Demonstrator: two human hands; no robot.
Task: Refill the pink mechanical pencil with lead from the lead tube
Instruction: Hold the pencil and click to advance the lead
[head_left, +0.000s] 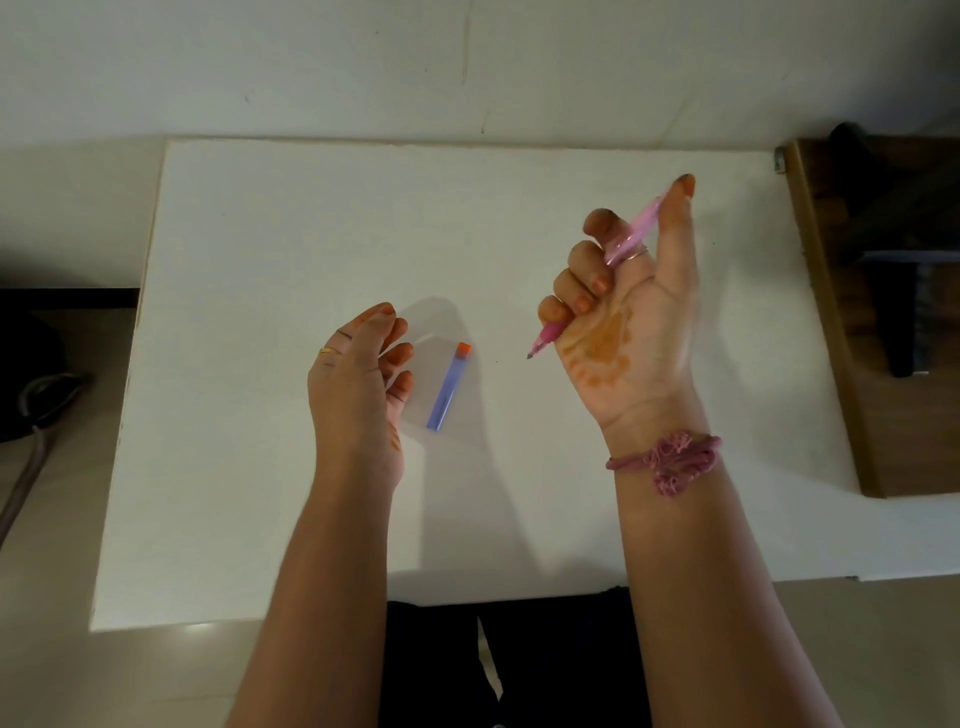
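My right hand (631, 306) is raised above the white table (260, 234) and wrapped around the pink mechanical pencil (631, 236). The pencil's tip points down and left below my fist; its top end rests against my thumb. The lead tube (448, 387), a blue-violet flat case with an orange cap, lies flat on the table near the middle, cap end away from me. My left hand (358, 384) hovers just left of the tube, fingers loosely curled and apart, holding nothing and not touching the tube.
A brown wooden piece of furniture (883, 312) stands at the table's right edge, with a dark object on it. A dark bag with a grey strap (31, 415) sits on the floor at the left. The wall runs along the table's far edge.
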